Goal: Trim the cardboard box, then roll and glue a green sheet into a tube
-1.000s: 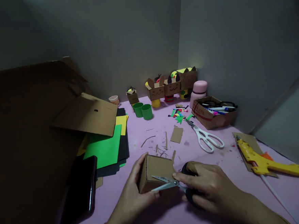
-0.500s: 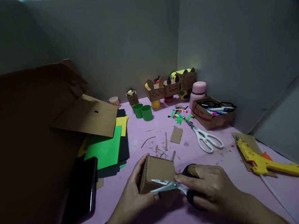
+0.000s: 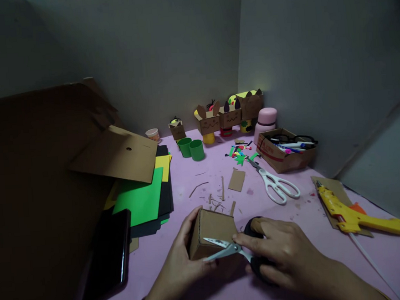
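- Cardboard box (image 3: 217, 225), small, sits at the lower centre of the frame, between the person's two hands.
- The left hand (image 3: 180, 263) has its fingers wrapped round the box's left side; the right hand (image 3: 285, 251) grips the black-handled scissors (image 3: 235, 248), blades parted across the box's near top edge.
- From here, the left thumb looks the worry: it lies close to the lower blade, so a slip on the stiff board could nick it.
- If the left fingers squeeze too hard, the box walls might buckle; too loosely, it might twist and send a cut crooked.
- Cardboard offcuts (image 3: 217, 203) litter the pink worktop (image 3: 201, 170) just beyond, where small trimmings could get lost.
- The yellow glue gun (image 3: 351, 217) lies well apart, at the right; whether it is hot, I cannot tell.
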The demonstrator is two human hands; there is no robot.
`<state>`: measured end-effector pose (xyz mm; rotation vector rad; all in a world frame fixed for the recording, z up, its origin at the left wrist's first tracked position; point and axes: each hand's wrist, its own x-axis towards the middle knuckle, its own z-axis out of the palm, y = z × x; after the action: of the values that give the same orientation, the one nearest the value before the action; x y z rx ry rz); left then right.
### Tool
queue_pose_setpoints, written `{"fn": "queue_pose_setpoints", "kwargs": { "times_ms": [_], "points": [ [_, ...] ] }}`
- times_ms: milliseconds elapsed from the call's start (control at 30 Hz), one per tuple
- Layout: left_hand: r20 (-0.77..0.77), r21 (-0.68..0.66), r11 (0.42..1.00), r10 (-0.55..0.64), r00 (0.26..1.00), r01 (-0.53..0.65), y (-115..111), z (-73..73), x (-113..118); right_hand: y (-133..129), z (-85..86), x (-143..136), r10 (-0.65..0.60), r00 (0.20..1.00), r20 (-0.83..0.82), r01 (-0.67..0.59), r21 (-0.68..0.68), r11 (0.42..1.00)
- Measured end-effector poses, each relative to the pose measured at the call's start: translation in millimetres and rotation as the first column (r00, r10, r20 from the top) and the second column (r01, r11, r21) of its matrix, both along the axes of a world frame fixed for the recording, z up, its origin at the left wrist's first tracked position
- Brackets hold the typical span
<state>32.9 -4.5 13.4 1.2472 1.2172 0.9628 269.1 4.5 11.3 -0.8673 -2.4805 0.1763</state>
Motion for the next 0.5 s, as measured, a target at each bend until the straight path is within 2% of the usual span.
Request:
{"fn": "queue_pose_setpoints", "kwargs": {
  "times_ms": [167, 500],
  "points": [
    [0.028, -0.001, 1.000, -0.031, 0.999, 0.031, 0.9, -0.8, -2.1, 0.6, -0.5, 0.6, 0.018, 0.999, -0.039, -0.015, 0.060, 0.998],
    [0.033, 0.049, 0.998, -0.045, 0.998, 0.043, 1.9, -5.5, -6.8, 2.6, -7.6, 0.6, 0.025, 0.998, -0.053, -0.022, 0.069, 0.997]
  ]
}}
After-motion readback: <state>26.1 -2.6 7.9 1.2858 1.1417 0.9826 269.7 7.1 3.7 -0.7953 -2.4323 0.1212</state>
